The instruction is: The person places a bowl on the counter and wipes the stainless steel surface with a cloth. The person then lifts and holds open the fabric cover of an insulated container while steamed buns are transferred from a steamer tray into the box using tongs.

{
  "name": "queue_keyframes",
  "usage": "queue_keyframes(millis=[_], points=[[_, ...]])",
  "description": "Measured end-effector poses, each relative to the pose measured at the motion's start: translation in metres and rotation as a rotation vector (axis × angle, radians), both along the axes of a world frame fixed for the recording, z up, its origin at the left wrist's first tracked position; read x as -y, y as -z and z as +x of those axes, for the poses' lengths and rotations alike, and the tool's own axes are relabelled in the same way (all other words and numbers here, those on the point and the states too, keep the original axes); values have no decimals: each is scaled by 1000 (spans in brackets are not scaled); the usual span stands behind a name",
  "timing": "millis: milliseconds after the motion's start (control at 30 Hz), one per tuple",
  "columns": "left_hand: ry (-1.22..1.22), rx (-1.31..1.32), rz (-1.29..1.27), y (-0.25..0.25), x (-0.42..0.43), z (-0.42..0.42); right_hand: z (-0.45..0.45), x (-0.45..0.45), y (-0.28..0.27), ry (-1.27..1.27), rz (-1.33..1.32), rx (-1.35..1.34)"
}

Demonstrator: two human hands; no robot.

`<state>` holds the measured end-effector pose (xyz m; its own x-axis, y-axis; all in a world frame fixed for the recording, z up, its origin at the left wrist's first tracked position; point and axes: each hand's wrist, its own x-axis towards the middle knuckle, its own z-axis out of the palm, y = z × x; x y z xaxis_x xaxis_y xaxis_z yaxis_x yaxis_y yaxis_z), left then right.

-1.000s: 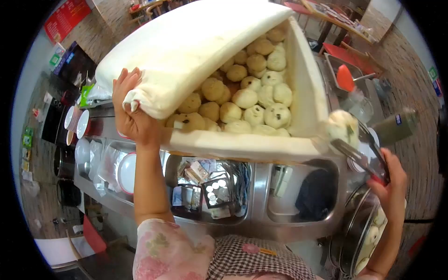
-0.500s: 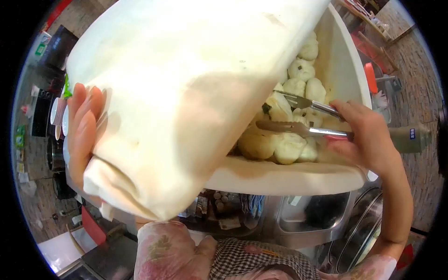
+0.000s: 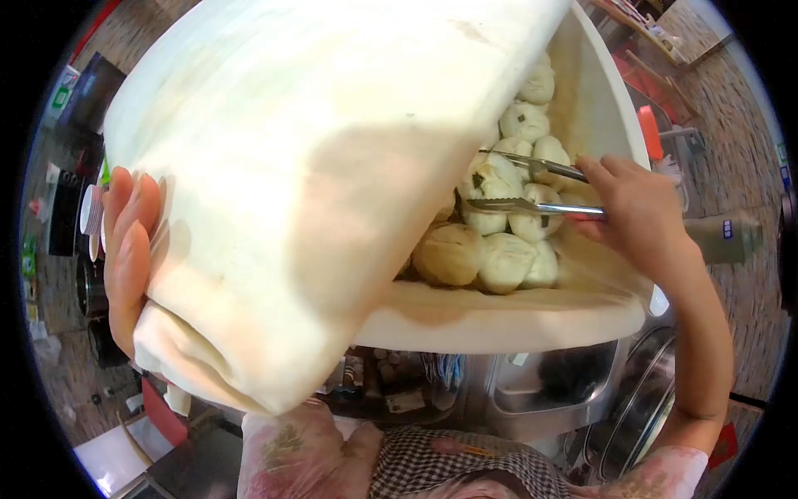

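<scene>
With my right hand (image 3: 636,212) I hold metal tongs (image 3: 573,208) by their handles, their jaws reaching in among the steamed buns (image 3: 507,258). One bun with a dark filling spot (image 3: 492,176) sits between the two jaws; whether they press on it I cannot tell. My left hand (image 3: 131,249), fingers closed around its edge, lifts a thick white cloth (image 3: 249,166) at the left. That cloth hides the left part of the white-lined container (image 3: 499,324) and some of the buns. A browner bun (image 3: 449,254) lies near the cloth's edge.
Below the container are a tray of coins and notes (image 3: 399,387) and a steel pan (image 3: 553,382). Round metal steamer rims (image 3: 640,399) stand at lower right. Paper cups (image 3: 91,209) are at the left, a grey-green box (image 3: 727,237) at the right.
The tongs' jaws have come closer together around the bun with the dark spot. My left hand and the cloth appear slightly further left and lower.
</scene>
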<state>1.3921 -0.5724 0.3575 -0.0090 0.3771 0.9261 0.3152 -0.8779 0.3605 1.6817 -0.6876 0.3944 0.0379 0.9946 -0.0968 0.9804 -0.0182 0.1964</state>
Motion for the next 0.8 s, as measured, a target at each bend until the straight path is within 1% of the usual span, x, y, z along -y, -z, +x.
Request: queue_keyframes(millis=[167,267,433,533,633,667,733,767,800], points=[[16,20,-15,3,-2,-5,-3,-2,6,-51,1,4],[51,-13,-31,3,-3,-10,-4,-3,5,-52,-11,28],[-59,-131,36,-2,-1,-10,-3,0,6,-113,-46,88],[-73,-122,28,-4,2,-2,-1,-2,3,-74,-59,64],[-27,-73,6,-3,2,-1,-6,-10,-23,17,-141,96],[-20,-53,14,-2,2,2,-5,-13,-26,8,-118,46],[20,72,-24,0,1,3,-8,-18,-26,-4,-94,4],[51,176,-70,1,-1,2,-10,-22,-26,-10,-82,-18],[56,206,-94,2,-2,1,-11,-26,-23,-49,-77,-14]])
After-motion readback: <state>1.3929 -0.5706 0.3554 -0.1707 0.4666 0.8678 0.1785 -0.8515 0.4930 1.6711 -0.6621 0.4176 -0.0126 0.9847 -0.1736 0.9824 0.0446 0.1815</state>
